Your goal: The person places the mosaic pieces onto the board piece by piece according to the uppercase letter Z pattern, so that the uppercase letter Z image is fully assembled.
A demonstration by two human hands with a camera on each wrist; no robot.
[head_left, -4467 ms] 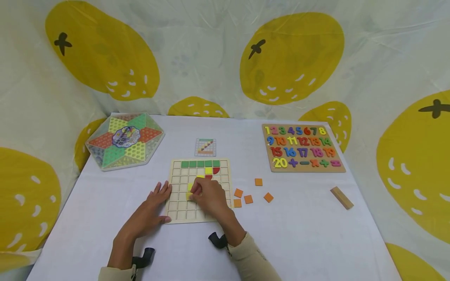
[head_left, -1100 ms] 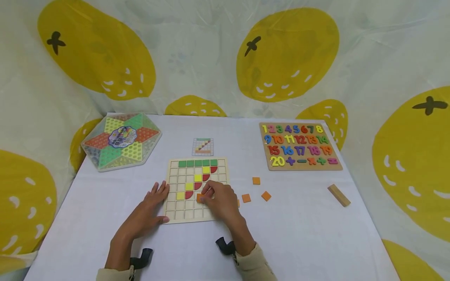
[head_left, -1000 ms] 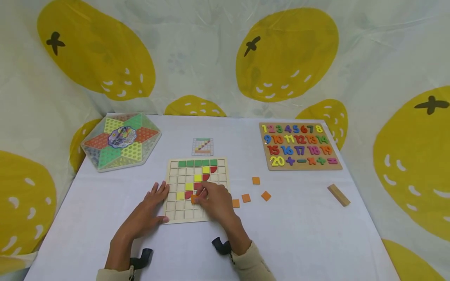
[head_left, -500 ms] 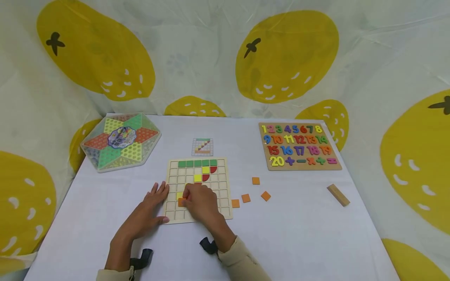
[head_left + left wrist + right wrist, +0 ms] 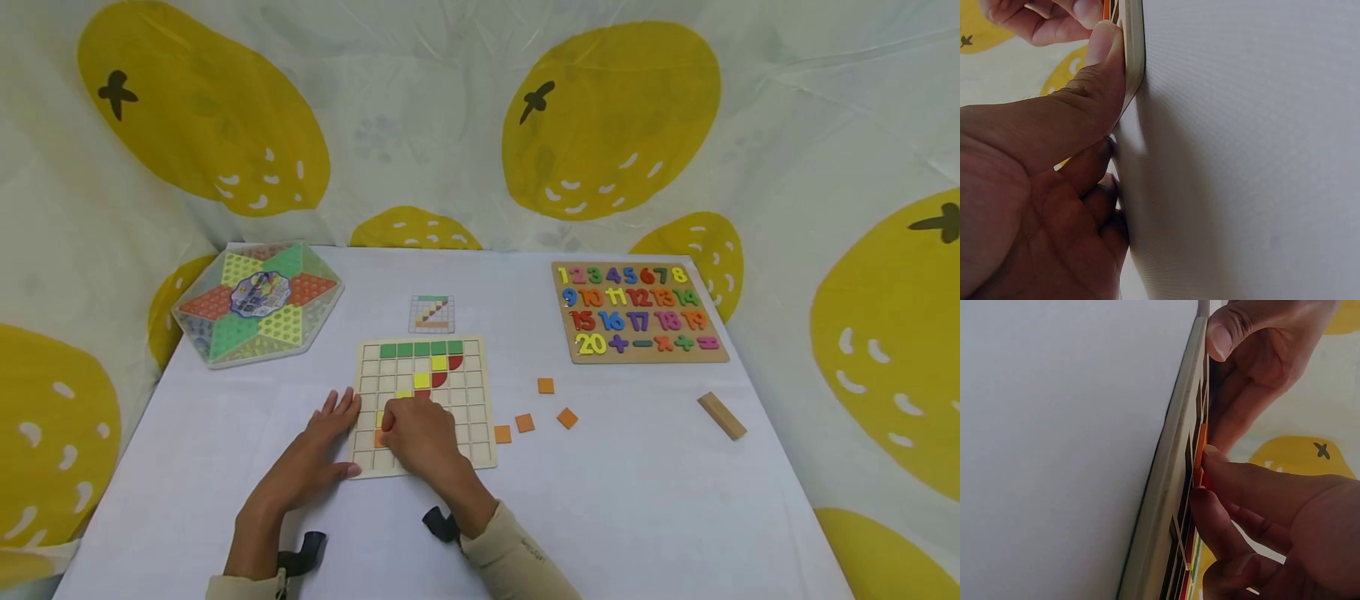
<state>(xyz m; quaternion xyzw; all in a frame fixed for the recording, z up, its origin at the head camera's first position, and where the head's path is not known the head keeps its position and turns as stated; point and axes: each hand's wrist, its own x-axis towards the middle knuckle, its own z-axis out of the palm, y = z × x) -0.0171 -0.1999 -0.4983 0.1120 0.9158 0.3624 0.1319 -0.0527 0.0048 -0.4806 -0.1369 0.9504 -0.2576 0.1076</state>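
My right hand is over the lower left of a wooden grid board, fingers curled. Its thumb and forefinger are at a square orange tile, which sits just below a partly covered yellow tile. In the right wrist view the thumb tip touches the orange tile, low against the board. My left hand lies spread at the board's left edge, its thumb at the lower left corner. Green tiles line the top row; yellow tiles and red quarter-round tiles step diagonally down, partly hidden by the right hand.
Several loose orange tiles lie right of the board. A small pattern card sits behind it. Farther out are a hexagonal star game board, a number puzzle and a wooden block.
My right hand has carried the orange tile leftward across the board to the spot below the lowest yellow tile. Earlier, red quarter-round tiles joined the diagonal. The left hand stays at the edge.
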